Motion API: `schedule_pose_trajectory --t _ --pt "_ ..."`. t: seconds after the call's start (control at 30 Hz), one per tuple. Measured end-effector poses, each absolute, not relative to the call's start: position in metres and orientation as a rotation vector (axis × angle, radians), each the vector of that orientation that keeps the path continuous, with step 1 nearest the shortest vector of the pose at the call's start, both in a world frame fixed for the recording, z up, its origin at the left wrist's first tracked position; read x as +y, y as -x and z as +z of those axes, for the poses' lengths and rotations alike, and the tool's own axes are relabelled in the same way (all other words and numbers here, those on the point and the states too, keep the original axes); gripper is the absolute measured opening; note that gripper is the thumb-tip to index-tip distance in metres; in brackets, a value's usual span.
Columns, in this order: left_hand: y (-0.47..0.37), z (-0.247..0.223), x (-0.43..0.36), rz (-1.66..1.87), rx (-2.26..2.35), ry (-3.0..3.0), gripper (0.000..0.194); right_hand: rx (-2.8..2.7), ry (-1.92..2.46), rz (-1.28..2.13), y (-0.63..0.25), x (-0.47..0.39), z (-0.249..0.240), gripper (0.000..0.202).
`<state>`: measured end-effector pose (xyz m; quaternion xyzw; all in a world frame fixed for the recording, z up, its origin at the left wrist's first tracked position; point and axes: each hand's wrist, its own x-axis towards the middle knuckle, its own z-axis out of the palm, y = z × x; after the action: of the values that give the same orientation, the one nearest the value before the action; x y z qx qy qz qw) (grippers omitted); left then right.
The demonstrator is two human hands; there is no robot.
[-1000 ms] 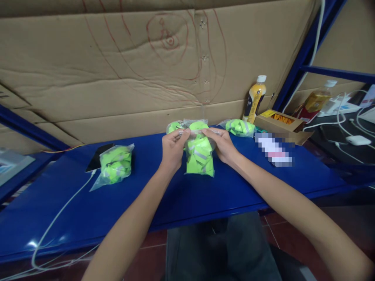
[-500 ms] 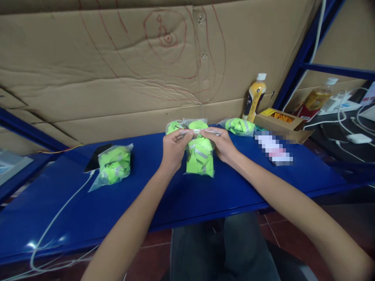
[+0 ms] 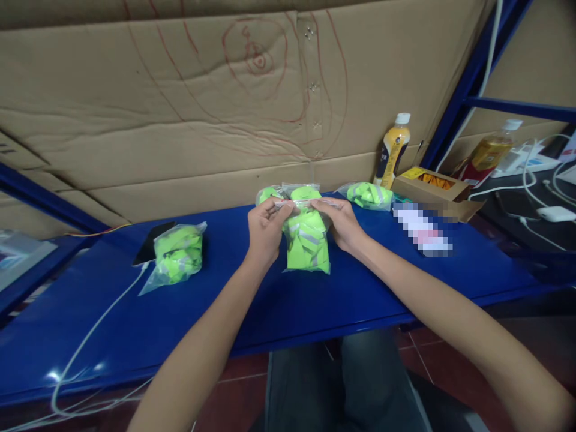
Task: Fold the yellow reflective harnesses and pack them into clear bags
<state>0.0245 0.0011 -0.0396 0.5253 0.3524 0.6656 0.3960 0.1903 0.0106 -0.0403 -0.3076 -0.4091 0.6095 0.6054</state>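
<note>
Both my hands pinch the top edge of a clear plastic bag [image 3: 308, 243] with folded neon-yellow fabric and grey reflective strips inside. My left hand [image 3: 266, 225] grips the left part of that edge between thumb and fingers. On the right part, my right hand [image 3: 339, 221] does the same. Just behind the held bag lie another bagged neon bundle [image 3: 305, 192] and a further one [image 3: 269, 193], partly hidden by my left hand. A similar bag [image 3: 177, 255] rests at the left, and one more [image 3: 369, 195] at the back right.
A blue table [image 3: 216, 300] stands against a cardboard wall [image 3: 180, 108] marked with red lines. A yellow-labelled bottle [image 3: 393, 150] and an opened cardboard box [image 3: 434, 186] sit at the back right. A dark phone [image 3: 150, 243] with a white cable [image 3: 96, 330] lies left.
My left hand has shifted slightly left along the bag's top edge. The view has moved a little; the other bags stay in place.
</note>
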Motion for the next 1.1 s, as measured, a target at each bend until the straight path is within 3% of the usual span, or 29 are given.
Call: schedule_pose_trajectory --t 0.23,0.7,1.1 --pt "-0.031 -0.044 0.003 1.450 0.951 -1.240 0.043 -0.946 0.675 1.350 -0.192 0.014 -0.045 0.038" --pt "-0.032 -0.048 -0.002 1.503 0.960 -1.300 0.036 -0.969 0.729 1.397 -0.192 0.017 -0.048 0.039" --pt "-0.028 -0.042 -0.004 1.098 0.950 -1.232 0.065 -0.947 0.754 1.329 -0.195 0.020 -0.051 0.034"
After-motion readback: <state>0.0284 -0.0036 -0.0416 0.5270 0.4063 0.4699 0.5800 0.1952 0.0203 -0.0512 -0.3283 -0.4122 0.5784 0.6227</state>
